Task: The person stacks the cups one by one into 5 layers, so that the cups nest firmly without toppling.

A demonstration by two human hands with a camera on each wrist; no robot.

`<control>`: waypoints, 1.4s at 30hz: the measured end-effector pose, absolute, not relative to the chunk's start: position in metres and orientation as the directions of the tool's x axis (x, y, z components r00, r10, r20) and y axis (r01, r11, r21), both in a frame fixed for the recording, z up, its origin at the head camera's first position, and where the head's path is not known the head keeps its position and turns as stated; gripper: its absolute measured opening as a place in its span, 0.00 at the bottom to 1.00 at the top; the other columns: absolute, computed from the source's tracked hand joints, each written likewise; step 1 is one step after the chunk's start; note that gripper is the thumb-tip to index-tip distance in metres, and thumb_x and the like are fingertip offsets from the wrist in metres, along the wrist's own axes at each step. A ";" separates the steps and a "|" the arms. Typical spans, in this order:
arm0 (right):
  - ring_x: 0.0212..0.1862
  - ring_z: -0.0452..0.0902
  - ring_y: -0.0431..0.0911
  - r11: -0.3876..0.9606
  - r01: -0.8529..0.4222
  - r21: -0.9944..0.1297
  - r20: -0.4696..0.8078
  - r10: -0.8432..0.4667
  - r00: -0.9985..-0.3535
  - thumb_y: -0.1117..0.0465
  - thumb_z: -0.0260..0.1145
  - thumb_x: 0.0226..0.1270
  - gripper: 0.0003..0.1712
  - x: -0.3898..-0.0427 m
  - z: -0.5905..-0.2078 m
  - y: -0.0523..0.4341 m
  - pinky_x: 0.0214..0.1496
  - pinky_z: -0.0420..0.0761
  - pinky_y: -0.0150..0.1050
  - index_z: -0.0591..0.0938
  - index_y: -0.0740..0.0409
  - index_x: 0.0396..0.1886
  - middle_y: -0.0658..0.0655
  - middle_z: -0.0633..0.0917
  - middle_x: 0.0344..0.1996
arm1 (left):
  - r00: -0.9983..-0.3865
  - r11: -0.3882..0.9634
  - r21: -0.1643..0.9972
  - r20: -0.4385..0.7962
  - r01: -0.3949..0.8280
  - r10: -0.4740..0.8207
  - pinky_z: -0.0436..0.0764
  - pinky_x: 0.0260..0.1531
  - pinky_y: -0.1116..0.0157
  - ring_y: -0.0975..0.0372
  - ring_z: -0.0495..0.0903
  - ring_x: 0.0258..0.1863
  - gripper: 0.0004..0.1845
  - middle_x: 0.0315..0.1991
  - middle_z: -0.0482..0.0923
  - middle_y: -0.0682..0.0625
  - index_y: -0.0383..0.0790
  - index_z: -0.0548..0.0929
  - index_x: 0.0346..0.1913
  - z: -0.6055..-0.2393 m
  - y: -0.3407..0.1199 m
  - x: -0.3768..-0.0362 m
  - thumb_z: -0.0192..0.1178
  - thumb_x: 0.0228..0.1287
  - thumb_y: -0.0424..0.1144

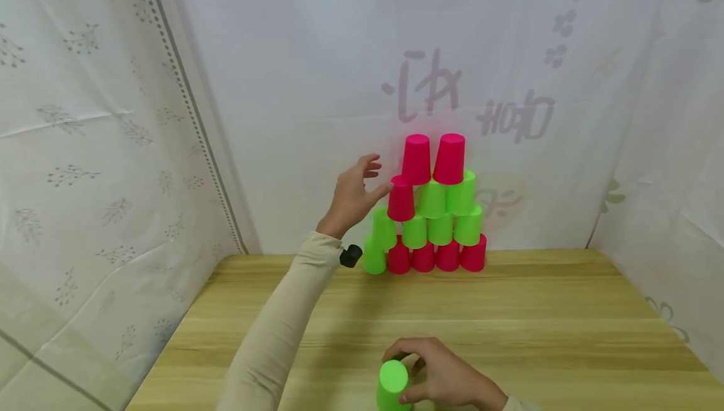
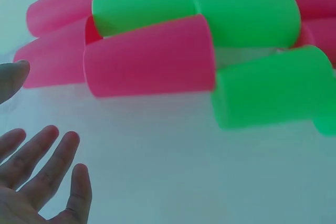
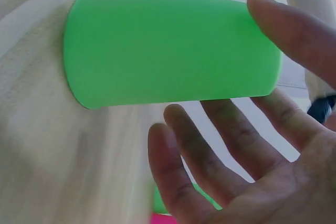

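A tiered stack of upside-down plastic cups stands at the back of the table. Two pink cups (image 1: 416,163) sit on top; below them a pink cup (image 1: 401,200) is beside two green cups (image 1: 433,200). My left hand (image 1: 352,200), fingers spread and holding nothing, is at the stack's left side, its thumb near that pink cup. In the left wrist view its fingertips are apart from the cups. By the near edge, my right hand (image 1: 444,373) holds an upside-down green cup (image 3: 168,51) between thumb and fingers, near its closed end.
The lower tiers have green cups (image 1: 467,229) above a bottom row of several pink cups (image 1: 423,259) with one green cup (image 1: 374,257) at its left end. A white printed cloth (image 1: 283,84) hangs close behind. The wooden table (image 1: 537,317) stretches between cloth-covered sides.
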State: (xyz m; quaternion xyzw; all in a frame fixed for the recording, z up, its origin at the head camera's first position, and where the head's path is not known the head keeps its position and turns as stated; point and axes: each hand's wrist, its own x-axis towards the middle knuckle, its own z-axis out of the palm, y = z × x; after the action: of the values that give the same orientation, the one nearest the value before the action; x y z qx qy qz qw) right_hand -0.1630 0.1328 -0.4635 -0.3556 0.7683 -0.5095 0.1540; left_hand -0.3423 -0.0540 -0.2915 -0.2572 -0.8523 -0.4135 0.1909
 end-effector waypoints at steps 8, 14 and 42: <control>0.52 0.80 0.36 0.186 -0.349 -0.919 0.122 -0.706 -0.698 0.57 0.76 0.59 0.24 -0.166 -0.467 0.134 0.48 0.84 0.34 0.81 0.53 0.55 0.54 0.86 0.50 | -0.834 0.517 0.655 0.439 0.552 0.335 0.82 0.54 0.51 0.52 0.83 0.58 0.26 0.59 0.83 0.45 0.42 0.73 0.66 -0.340 -0.100 -0.302 0.66 0.67 0.42; 0.52 0.80 0.36 0.210 -0.363 -0.908 0.116 -0.706 -0.698 0.57 0.75 0.61 0.23 -0.177 -0.454 0.138 0.48 0.84 0.35 0.81 0.50 0.56 0.54 0.86 0.50 | -0.868 0.485 0.736 0.292 0.472 0.402 0.83 0.53 0.50 0.49 0.84 0.55 0.23 0.57 0.83 0.44 0.43 0.75 0.65 -0.387 -0.117 -0.270 0.64 0.70 0.42; 0.53 0.80 0.51 0.537 -0.470 -0.700 0.137 -0.544 -0.828 0.52 0.74 0.62 0.26 -0.266 -0.276 0.199 0.54 0.83 0.45 0.79 0.49 0.58 0.53 0.85 0.49 | -0.844 0.450 0.815 0.084 0.364 0.530 0.81 0.37 0.72 0.61 0.86 0.45 0.16 0.46 0.87 0.42 0.40 0.80 0.56 -0.459 -0.107 -0.185 0.61 0.71 0.44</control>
State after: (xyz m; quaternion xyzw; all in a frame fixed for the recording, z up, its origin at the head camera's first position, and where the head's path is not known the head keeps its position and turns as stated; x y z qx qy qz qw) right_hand -0.2658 0.1988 -0.2755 -0.2896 0.8754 -0.3839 0.0487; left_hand -0.1854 -0.1065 -0.4588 -0.2642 -0.8465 -0.4530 -0.0917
